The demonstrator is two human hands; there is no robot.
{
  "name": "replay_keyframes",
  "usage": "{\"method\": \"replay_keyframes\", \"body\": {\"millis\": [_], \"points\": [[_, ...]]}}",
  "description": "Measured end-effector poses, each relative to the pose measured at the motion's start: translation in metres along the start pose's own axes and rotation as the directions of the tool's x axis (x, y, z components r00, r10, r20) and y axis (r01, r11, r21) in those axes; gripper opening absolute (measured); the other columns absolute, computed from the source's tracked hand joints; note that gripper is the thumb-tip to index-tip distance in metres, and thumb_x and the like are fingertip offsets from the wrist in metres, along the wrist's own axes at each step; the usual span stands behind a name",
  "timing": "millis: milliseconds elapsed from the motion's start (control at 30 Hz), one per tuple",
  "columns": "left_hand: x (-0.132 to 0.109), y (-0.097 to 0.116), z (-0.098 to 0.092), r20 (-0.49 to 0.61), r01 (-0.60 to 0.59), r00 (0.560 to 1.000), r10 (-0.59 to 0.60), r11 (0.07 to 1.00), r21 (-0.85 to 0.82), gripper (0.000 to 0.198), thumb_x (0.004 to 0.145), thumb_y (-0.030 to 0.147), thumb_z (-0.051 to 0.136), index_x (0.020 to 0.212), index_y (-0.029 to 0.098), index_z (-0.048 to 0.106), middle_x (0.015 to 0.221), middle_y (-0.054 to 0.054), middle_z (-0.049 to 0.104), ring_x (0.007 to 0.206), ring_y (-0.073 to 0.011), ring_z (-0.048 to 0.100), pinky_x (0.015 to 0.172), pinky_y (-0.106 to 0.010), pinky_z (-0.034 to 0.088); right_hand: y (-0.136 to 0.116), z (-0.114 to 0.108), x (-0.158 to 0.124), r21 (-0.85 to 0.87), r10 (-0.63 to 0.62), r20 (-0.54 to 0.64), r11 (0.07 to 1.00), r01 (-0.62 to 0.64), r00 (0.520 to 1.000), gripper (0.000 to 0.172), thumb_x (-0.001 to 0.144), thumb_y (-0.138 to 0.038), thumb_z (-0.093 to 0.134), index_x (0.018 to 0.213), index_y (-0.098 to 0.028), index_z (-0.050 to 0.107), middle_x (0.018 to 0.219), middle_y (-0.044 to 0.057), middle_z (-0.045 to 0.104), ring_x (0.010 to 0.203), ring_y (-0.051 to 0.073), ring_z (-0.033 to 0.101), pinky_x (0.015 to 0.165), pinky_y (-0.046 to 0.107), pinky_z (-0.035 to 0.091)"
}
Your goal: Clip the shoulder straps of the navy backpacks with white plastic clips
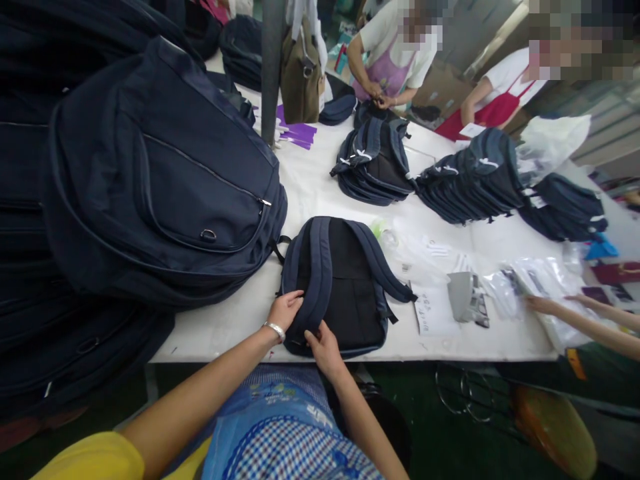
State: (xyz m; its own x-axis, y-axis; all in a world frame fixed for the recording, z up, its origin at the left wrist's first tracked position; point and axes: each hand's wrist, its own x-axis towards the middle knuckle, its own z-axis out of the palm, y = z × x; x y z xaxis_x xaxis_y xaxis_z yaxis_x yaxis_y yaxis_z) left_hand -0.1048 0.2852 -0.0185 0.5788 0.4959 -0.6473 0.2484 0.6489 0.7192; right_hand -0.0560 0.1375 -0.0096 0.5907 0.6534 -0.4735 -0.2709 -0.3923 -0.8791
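A dark navy backpack (353,303) lies on the white table before me, its black back panel and two padded shoulder straps facing up. My left hand (285,313), with a silver bracelet at the wrist, is closed at the outer edge of the left shoulder strap (320,267). Lower down, near the bag's bottom edge, my right hand (325,345) pinches the same strap between thumb and fingers. The strap hides some fingertips. The right shoulder strap (387,263) curves loosely out past the bag's side.
Large navy backpacks (200,180) are piled high on my left. Stacked smaller backpacks (470,177) stand across the table (320,177), near two people. A metal post (269,73) rises behind. Rightward lie a paper sheet (435,310), a grey device (463,297) and another person's hands (543,305) on plastic bags.
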Motion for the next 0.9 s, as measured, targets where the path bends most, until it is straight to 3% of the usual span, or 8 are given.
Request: {"method": "replay_keyframes", "body": {"millis": [67,200,333,433,633,733,833,900], "points": [[0.005,0.005,0.002,0.028,-0.008,1.000,0.007,1.000,0.022,0.045,0.070,0.031,0.070,0.110,0.013,0.063,0.088,-0.011,0.074,0.081,-0.0208,0.068,0.075,-0.030,0.053,0.003,0.000,0.003,0.020,-0.010,0.003,1.000,0.010,1.000,0.047,0.074,-0.028,0.063,0.119,-0.025,0.053,0.094,0.003,0.065,0.076,0.018,0.058,0.061,0.027,0.046],[0.008,0.012,0.003,0.024,0.012,1.000,-0.013,0.998,0.067,0.048,0.065,0.031,0.073,0.108,0.013,0.061,0.085,-0.010,0.073,0.069,-0.0176,0.067,0.065,-0.028,0.053,0.007,0.005,0.007,0.014,0.051,-0.004,0.999,-0.051,0.999,0.047,0.072,-0.030,0.066,0.117,-0.024,0.054,0.084,0.001,0.065,0.062,0.014,0.055,0.053,0.024,0.044],[0.007,0.013,0.002,0.084,-0.004,0.996,0.002,1.000,0.024,0.051,0.062,0.029,0.076,0.108,0.013,0.060,0.097,-0.013,0.071,0.080,-0.0197,0.067,0.073,-0.030,0.053,-0.002,0.011,0.005,0.101,0.118,-0.039,0.988,-0.113,0.992,0.035,0.078,-0.044,0.060,0.104,-0.021,0.062,0.073,-0.001,0.063,0.051,0.009,0.047,0.050,0.022,0.040],[0.001,0.009,0.002,0.107,-0.034,0.994,0.036,0.999,-0.025,0.053,0.065,0.027,0.074,0.114,0.014,0.058,0.103,-0.013,0.070,0.089,-0.0205,0.066,0.081,-0.031,0.052,-0.013,0.012,0.001,0.278,0.145,0.007,0.950,-0.141,0.989,0.039,0.079,-0.050,0.059,0.103,-0.020,0.063,0.077,0.001,0.065,0.056,0.010,0.052,0.053,0.022,0.041],[-0.014,0.001,-0.006,-0.078,0.089,0.992,-0.095,0.993,-0.077,0.055,0.069,0.022,0.073,0.120,0.022,0.054,0.126,-0.014,0.057,0.100,-0.0180,0.063,0.073,-0.022,0.052,-0.023,0.005,-0.004,0.519,0.148,0.129,0.832,-0.194,0.981,0.040,0.076,-0.047,0.064,0.104,-0.018,0.063,0.092,0.007,0.069,0.081,0.019,0.065,0.071,0.031,0.050],[-0.011,0.004,-0.007,-0.104,0.080,0.992,-0.073,0.995,0.059,0.054,0.069,0.025,0.073,0.119,0.019,0.055,0.124,-0.017,0.058,0.092,-0.0172,0.065,0.062,-0.018,0.051,-0.021,0.005,-0.005,0.503,0.154,0.141,0.840,-0.204,0.978,0.040,0.077,-0.046,0.063,0.107,-0.019,0.061,0.092,0.006,0.069,0.082,0.020,0.065,0.071,0.033,0.052],[0.000,0.010,-0.005,-0.026,-0.003,1.000,0.011,0.962,0.273,0.055,0.064,0.025,0.075,0.116,0.017,0.058,0.107,-0.015,0.067,0.074,-0.0164,0.066,0.053,-0.020,0.050,-0.019,0.007,-0.005,0.471,0.120,0.114,0.867,-0.160,0.986,0.040,0.078,-0.046,0.063,0.109,-0.021,0.059,0.086,0.004,0.069,0.079,0.020,0.065,0.068,0.034,0.053],[0.010,0.013,-0.003,0.037,-0.079,0.997,0.070,0.927,0.366,0.051,0.060,0.022,0.076,0.109,0.017,0.063,0.092,-0.011,0.071,0.069,-0.0171,0.066,0.057,-0.023,0.051,-0.017,0.007,-0.005,0.452,0.086,0.100,0.884,-0.122,0.991,0.039,0.078,-0.046,0.063,0.108,-0.021,0.060,0.083,0.003,0.068,0.078,0.020,0.065,0.069,0.035,0.053]]}}
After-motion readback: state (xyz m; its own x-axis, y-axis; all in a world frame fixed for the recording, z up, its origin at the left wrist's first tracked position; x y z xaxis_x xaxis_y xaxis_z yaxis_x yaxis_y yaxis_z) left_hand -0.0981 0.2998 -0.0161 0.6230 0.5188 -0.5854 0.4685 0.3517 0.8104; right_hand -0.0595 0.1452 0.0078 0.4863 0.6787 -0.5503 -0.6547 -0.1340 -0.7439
